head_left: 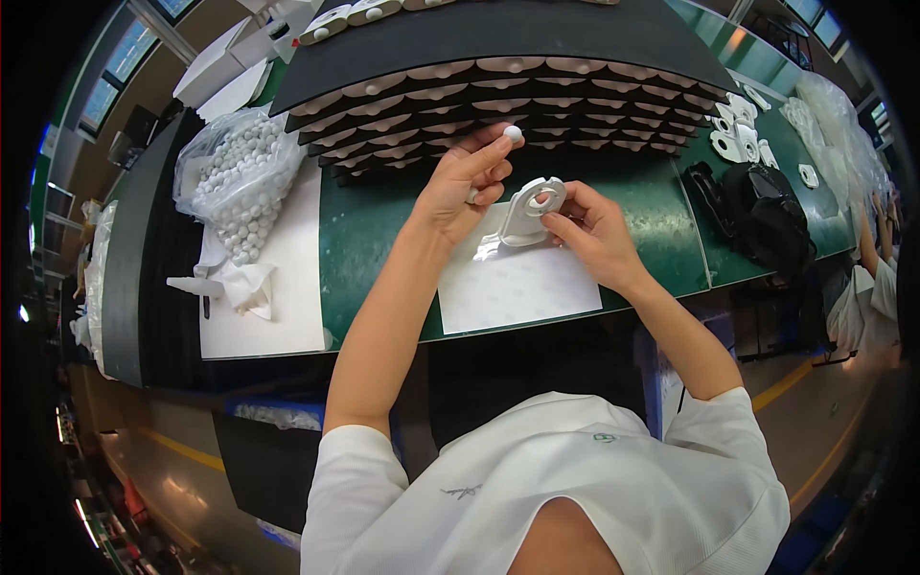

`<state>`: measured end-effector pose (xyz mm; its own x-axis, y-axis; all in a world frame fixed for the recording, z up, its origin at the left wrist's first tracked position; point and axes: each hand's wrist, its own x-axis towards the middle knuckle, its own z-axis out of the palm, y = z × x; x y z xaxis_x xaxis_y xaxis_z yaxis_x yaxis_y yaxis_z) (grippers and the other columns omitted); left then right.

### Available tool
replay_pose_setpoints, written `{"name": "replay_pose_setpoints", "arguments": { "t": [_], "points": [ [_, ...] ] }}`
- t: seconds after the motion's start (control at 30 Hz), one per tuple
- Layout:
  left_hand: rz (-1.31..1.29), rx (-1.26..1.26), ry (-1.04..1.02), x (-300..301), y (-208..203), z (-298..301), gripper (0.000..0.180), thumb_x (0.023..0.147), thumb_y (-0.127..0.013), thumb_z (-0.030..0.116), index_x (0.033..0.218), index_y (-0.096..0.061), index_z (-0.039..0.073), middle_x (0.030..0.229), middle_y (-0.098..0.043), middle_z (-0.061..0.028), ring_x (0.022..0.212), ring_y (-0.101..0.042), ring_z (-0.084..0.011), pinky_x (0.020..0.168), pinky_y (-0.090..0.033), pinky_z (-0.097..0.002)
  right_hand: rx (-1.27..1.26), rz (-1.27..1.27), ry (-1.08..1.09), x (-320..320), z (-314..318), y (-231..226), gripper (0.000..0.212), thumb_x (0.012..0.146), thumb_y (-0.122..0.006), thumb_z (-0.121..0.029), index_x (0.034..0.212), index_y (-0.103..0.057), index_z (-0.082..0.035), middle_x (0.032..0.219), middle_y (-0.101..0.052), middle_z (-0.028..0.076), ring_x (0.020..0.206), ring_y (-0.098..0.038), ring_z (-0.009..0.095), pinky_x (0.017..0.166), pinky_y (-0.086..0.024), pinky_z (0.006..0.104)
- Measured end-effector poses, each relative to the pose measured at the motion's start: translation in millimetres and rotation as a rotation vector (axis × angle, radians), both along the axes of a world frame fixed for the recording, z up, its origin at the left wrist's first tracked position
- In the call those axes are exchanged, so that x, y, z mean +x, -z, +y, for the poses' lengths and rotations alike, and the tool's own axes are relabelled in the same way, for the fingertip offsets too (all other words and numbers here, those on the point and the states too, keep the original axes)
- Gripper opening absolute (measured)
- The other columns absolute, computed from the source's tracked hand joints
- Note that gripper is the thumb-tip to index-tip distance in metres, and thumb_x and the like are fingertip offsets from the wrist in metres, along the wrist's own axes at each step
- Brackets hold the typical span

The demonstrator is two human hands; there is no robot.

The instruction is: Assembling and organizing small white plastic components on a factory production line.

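Observation:
My left hand (456,189) is raised above the green table, its thumb and forefinger pinched on a small white ball (514,134). Something else white and round shows among its curled lower fingers, perhaps another ball. In my right hand (604,238) is a flat white plastic part (518,228) with a rounded end and a round hole, gripped by that end. The part is tilted over a white paper sheet (517,299), and the ball is apart from it. At the left lies a clear plastic bag (206,168) full of similar white balls, some spilling from its mouth.
Black boards (498,48) are stacked in layers at the back, with rows of pale parts between them. Loose white parts (743,134) lie at the far right, near a black bag (767,216). A crumpled tissue (249,287) rests on the white board (287,321) at left.

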<state>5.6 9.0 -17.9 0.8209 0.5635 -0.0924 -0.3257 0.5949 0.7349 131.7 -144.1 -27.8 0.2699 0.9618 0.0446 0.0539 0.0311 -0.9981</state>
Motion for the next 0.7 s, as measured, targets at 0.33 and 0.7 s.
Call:
{"name": "replay_pose_setpoints", "arguments": {
  "t": [0.33, 0.7],
  "points": [
    [0.027, -0.049, 0.002, -0.2, -2.6, -1.6, 0.024, 0.087, -0.067, 0.020, 0.103, -0.058, 0.004, 0.096, -0.062, -0.0076, 0.064, -0.047, -0.0049, 0.040, -0.029, -0.0144, 0.049, -0.263, -0.027, -4.6, -2.7, 5.7, 0.014, 0.090, -0.057, -0.006, 0.103, -0.055, -0.002, 0.089, -0.059, 0.002, 0.082, -0.055, 0.006, 0.072, -0.046, 0.0210],
    [-0.013, -0.062, -0.009, 0.1, -0.8, -1.0, 0.019, 0.088, -0.063, 0.012, 0.106, -0.057, 0.008, 0.098, -0.062, -0.0101, 0.062, -0.046, -0.0050, 0.039, -0.029, -0.0144, 0.097, -0.367, -0.034, -7.4, -4.8, 5.3, 0.015, 0.088, -0.059, -0.005, 0.102, -0.055, -0.003, 0.082, -0.061, 0.006, 0.071, -0.056, 0.012, 0.064, -0.045, 0.0259]
  ]
}}
